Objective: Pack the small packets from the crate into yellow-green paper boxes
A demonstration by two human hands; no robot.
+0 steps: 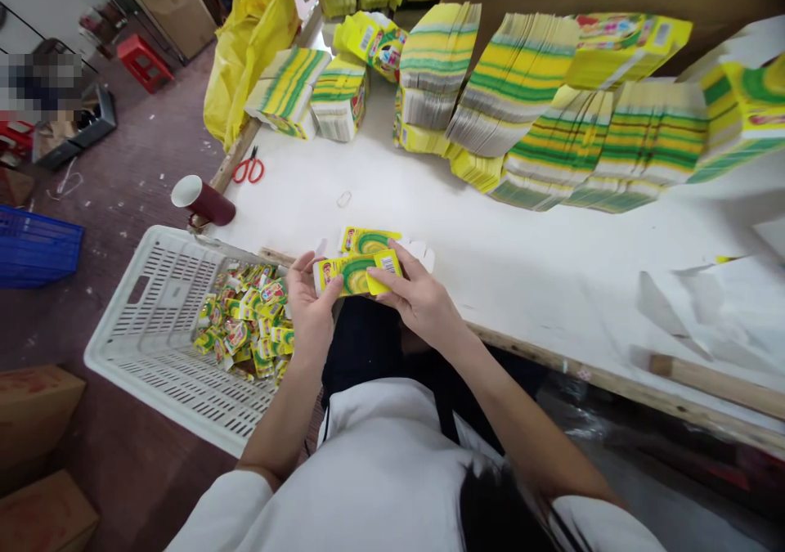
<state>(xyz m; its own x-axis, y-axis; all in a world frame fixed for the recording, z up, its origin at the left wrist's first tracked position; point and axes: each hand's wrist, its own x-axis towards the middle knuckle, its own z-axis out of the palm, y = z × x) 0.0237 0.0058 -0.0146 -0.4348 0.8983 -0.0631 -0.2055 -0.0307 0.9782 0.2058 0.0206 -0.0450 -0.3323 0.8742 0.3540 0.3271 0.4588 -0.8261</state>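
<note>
At the near edge of the white table [552, 274], just above the lap: keep the small yellow carton [352, 276] level and square the end flap before pressing. Clasped at 1 end by the left hand [310, 311], thumb on top; pinched at the other by the right hand [420, 298], fingers extended. Adjacent: white basket [153, 307] of sachets [248, 323].

Red scissors [248, 168] are laid at the far left edge of the white desk [552, 266], and a maroon cup [202, 199] is seen just nearer. Stacks of flat cartons [552, 110] are fanned along the far side. A yellow bag [251, 37] is slumped far left, beyond a red stool [142, 61] on the floor.
</note>
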